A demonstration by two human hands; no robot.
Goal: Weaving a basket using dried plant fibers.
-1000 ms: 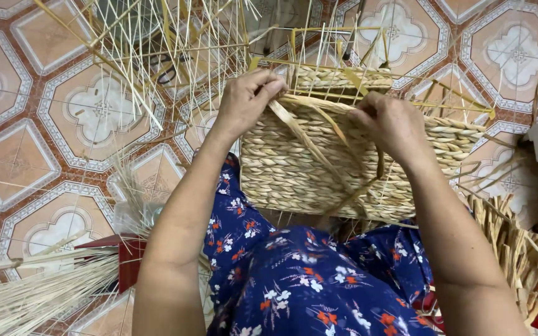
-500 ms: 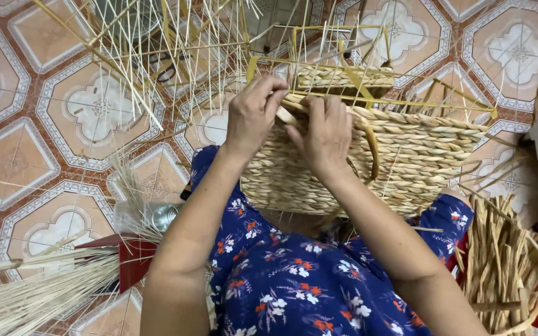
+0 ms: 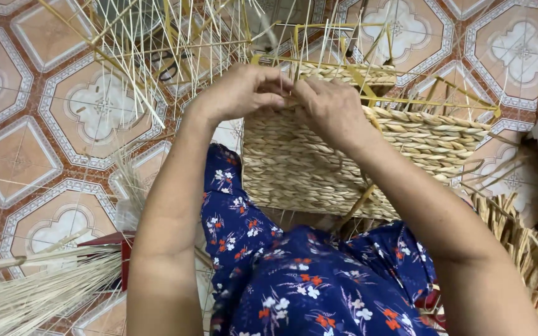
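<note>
The left hand [image 3: 244,92] and the right hand [image 3: 330,111] met at the upper rim of a half-woven straw basket [image 3: 319,168], fingertips touching. The left hand's fingers were curled and pinched at the rim's edge, and the right hand's fingers were bent against the same spot; whether a single strand lay between them could not be told. The basket rested on the person's lap, tilted, its plaited side facing the camera, above a dark blue flowered garment [image 3: 306,286]. Thin pale stakes [image 3: 157,56] stood up loose from the basket's frame and fanned out over the patterned floor tiles [image 3: 51,137]. A bundle of pale reeds [image 3: 38,286] lay at the lower left, and coarser dried straw [image 3: 518,236] was heaped at the right.
</note>
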